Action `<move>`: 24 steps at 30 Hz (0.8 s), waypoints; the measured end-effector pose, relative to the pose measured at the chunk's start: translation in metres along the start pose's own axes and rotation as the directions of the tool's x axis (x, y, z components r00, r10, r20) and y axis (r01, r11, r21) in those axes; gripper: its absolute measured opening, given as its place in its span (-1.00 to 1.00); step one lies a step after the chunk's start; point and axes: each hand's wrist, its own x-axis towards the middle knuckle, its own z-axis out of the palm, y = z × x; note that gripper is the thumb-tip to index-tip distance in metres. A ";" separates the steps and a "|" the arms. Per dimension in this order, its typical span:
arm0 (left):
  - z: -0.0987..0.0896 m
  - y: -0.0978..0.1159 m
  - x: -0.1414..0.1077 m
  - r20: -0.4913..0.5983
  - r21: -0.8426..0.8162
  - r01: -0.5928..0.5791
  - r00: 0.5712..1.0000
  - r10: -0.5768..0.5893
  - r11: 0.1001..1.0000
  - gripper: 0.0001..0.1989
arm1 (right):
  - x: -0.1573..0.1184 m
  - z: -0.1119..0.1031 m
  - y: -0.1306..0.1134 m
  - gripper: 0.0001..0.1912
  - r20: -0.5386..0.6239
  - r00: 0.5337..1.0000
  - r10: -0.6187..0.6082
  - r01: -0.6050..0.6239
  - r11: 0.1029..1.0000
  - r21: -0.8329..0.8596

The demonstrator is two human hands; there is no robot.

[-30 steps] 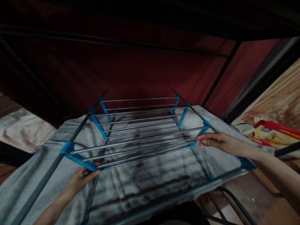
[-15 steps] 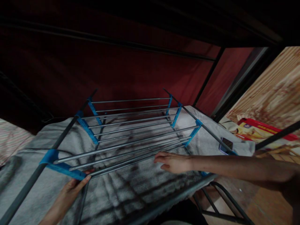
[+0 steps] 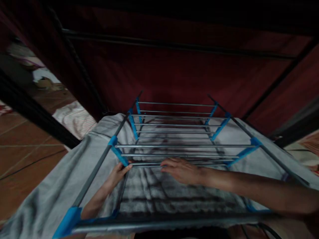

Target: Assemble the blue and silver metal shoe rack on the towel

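A rack of grey metal tubes (image 3: 184,146) with blue plastic brackets (image 3: 119,155) lies on a grey blanket. At the lower end of the left middle bracket, my left hand (image 3: 116,175) pinches the joint where the bracket meets a tube. My right hand (image 3: 180,170) is at the lowest tubes of the same tier, right of my left hand, its fingers curled over them. Its fingertips are partly hidden, so the hold is hard to make out. A thick near tube (image 3: 161,224) crosses in front of my forearms.
The blanket (image 3: 67,179) covers the surface under the rack. Behind stands a dark red panel (image 3: 174,73) with dark bars. Tiled floor (image 3: 30,139) with a cable and striped cloth (image 3: 74,119) shows at the left.
The view has turned left, so the rack appears further right and more head-on. My right hand has come closer to my left and now reaches the tubes. My left hand stays at the bracket.
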 end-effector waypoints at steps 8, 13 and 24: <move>0.002 0.009 -0.012 0.013 -0.078 0.002 1.000 -0.001 0.997 -0.60 | -0.008 0.007 -0.002 -0.49 -0.023 0.999 -0.039 0.036 0.993 -0.115; 0.002 0.003 -0.009 0.008 -0.094 0.006 1.000 -0.006 0.996 -0.55 | -0.018 0.003 0.011 -0.38 -0.132 0.982 0.137 -0.170 0.943 -0.285; -0.005 -0.005 0.009 -0.016 0.089 0.025 1.000 -0.024 0.996 -0.42 | -0.048 -0.021 0.037 -0.59 0.052 0.895 0.444 -0.405 0.854 -0.327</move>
